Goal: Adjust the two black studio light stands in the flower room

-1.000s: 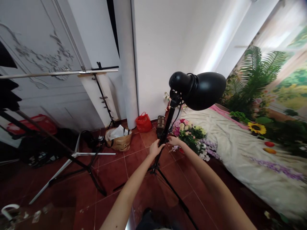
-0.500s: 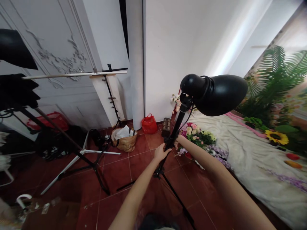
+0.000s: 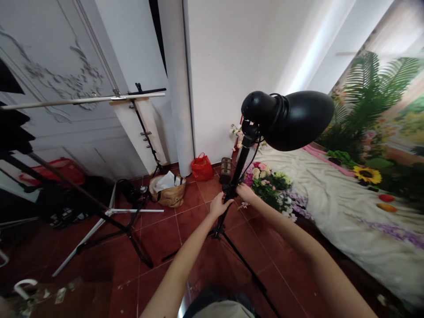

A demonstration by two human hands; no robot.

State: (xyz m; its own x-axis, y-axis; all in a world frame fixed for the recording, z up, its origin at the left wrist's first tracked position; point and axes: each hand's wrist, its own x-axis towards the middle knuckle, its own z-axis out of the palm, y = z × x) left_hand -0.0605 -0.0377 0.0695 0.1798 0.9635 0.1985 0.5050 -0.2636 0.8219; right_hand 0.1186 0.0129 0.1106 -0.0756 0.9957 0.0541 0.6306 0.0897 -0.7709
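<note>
A black light stand (image 3: 241,161) rises in front of me, its tripod legs spread on the red tiles. On its top sits a black lamp head (image 3: 300,119) pointing right, with a cable looped round its neck. My left hand (image 3: 219,205) is wrapped round the pole just below a joint. My right hand (image 3: 245,193) is closed at the joint on the pole's right side; the pole partly hides its fingers, and a knob there cannot be made out.
A white-draped platform (image 3: 334,207) with flowers and a sunflower (image 3: 367,175) lies to the right. Ahead stand a red bag (image 3: 202,168), a small wooden chest (image 3: 225,169) and a woven basket (image 3: 170,194). Other stands with a white crossbar (image 3: 79,102) and spread legs fill the left.
The view has shifted slightly right, so the stand appears a little further left and higher. My right hand shows more from behind the pole; both hands stay at the joint.
</note>
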